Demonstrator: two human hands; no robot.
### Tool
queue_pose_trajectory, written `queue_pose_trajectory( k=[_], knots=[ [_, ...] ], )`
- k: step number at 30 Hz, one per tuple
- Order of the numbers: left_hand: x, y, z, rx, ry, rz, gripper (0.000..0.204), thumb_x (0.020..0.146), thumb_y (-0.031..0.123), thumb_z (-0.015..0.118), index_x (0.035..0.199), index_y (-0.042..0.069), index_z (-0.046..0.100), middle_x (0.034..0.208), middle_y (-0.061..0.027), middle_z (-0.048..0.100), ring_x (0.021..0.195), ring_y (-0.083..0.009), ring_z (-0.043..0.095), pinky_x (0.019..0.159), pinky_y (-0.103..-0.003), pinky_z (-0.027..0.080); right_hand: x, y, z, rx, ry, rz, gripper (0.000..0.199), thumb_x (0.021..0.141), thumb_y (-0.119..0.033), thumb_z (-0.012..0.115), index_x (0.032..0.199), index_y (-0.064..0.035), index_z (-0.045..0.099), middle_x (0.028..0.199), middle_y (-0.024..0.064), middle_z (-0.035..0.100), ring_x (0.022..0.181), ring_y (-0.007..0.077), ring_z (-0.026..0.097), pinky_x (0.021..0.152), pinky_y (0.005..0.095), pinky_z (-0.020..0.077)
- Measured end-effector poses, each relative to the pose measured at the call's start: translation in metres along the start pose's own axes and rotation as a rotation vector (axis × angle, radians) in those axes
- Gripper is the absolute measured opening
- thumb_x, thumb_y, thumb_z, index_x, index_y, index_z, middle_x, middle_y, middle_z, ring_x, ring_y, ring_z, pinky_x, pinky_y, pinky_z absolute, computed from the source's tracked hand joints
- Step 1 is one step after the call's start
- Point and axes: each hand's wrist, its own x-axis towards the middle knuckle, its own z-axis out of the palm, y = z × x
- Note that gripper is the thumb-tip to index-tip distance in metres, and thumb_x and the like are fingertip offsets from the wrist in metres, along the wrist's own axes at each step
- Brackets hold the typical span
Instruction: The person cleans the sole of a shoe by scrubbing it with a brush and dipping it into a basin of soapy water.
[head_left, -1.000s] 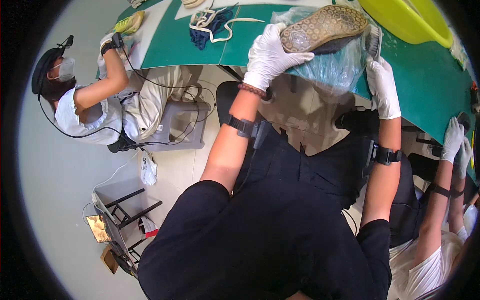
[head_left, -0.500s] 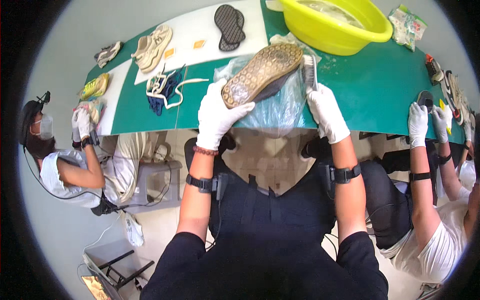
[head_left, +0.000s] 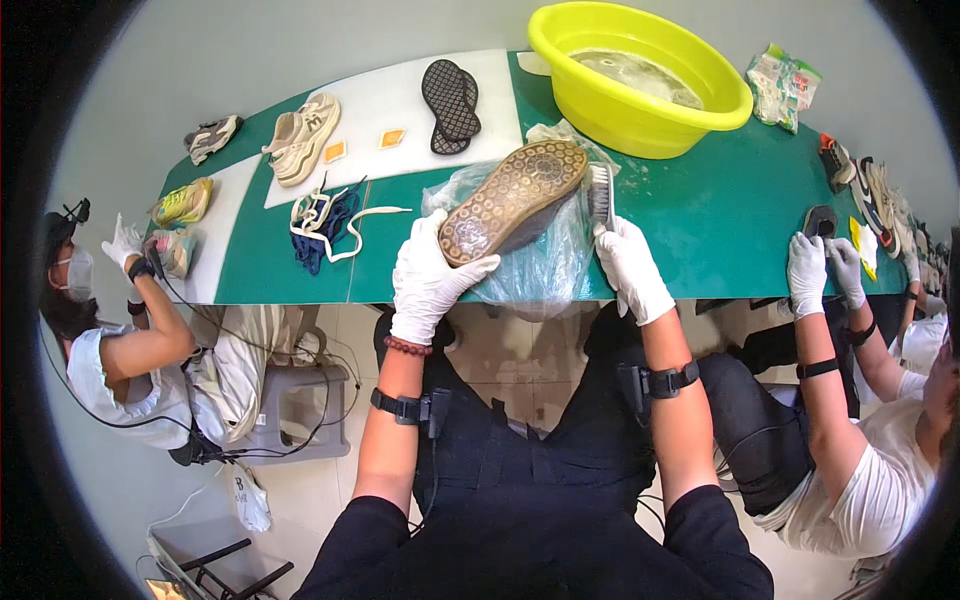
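Note:
In my white-gloved left hand (head_left: pixel 432 272) is the heel end of a shoe (head_left: pixel 515 198), tilted with its worn brown sole facing up; only a strip of the dark upper shows underneath. My right hand (head_left: pixel 634 268), also gloved, grips a scrub brush (head_left: pixel 601 196) by its handle. Its pale bristles stand along the toe end of the shoe; whether they touch it I cannot tell. Beneath the shoe a clear plastic bag (head_left: pixel 545 268) lies crumpled over the table's front edge.
A yellow basin (head_left: pixel 640 130) of cloudy water stands behind. Dark insoles (head_left: pixel 452 105), beige sneakers (head_left: pixel 303 140) and laces (head_left: pixel 325 225) lie on the green table (head_left: pixel 700 240) to the left. Another person's gloved hands (head_left: pixel 808 275) work at right; a person (head_left: pixel 130 350) sits at left.
My view has tilted, so the table sits lower in the picture. Shoe and brush stay in my hands, side by side. The person at left has raised a hand away from the shoes.

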Motion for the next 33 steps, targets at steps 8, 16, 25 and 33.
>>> queue_pose_trajectory(
  k=[8, 16, 25, 33],
  knots=[
    [-0.001, -0.005, -0.001, 0.016, -0.018, -0.010, 0.094, 0.061, 0.056, 0.088, 0.129, 0.002, 0.052, 0.114, -0.0177, 0.061, 0.104, -0.0332, 0.063, 0.089, -0.041, 0.052, -0.007, -0.012, 0.018, -0.202, 0.023, -0.057, 0.011, 0.094, -0.018, 0.055, 0.085, -0.0111, 0.056, 0.064, -0.0057, 0.044, 0.043, 0.0065, 0.033, 0.038, 0.0252, 0.0256],
    [-0.001, -0.004, -0.007, -0.070, -0.036, -0.022, 0.096, 0.058, 0.058, 0.088, 0.126, -0.001, 0.055, 0.113, -0.0191, 0.061, 0.103, -0.0351, 0.065, 0.087, -0.042, 0.053, 0.031, -0.048, 0.000, -1.094, 0.228, -0.333, 0.019, 0.086, -0.011, 0.049, 0.097, -0.0011, 0.061, 0.096, 0.0268, 0.067, 0.095, 0.0446, 0.065, 0.083, 0.0479, 0.0499],
    [-0.001, -0.009, -0.001, -0.072, -0.007, 0.006, 0.090, 0.059, 0.055, 0.088, 0.124, 0.002, 0.054, 0.107, -0.0175, 0.061, 0.098, -0.0353, 0.064, 0.084, -0.044, 0.052, 0.097, -0.059, 0.001, -1.615, 0.248, -0.281, 0.027, 0.090, -0.009, 0.049, 0.107, 0.0023, 0.066, 0.100, 0.0264, 0.070, 0.096, 0.0407, 0.069, 0.086, 0.0478, 0.0542],
    [-0.001, -0.015, 0.000, -0.074, -0.024, -0.007, 0.091, 0.059, 0.053, 0.088, 0.125, 0.003, 0.051, 0.108, -0.0169, 0.060, 0.099, -0.0352, 0.063, 0.085, -0.044, 0.051, 0.042, -0.056, 0.041, -1.581, 0.112, -0.193, 0.025, 0.090, -0.012, 0.049, 0.106, 0.0032, 0.062, 0.100, 0.0280, 0.069, 0.097, 0.0436, 0.068, 0.088, 0.0502, 0.0521]
  ],
)
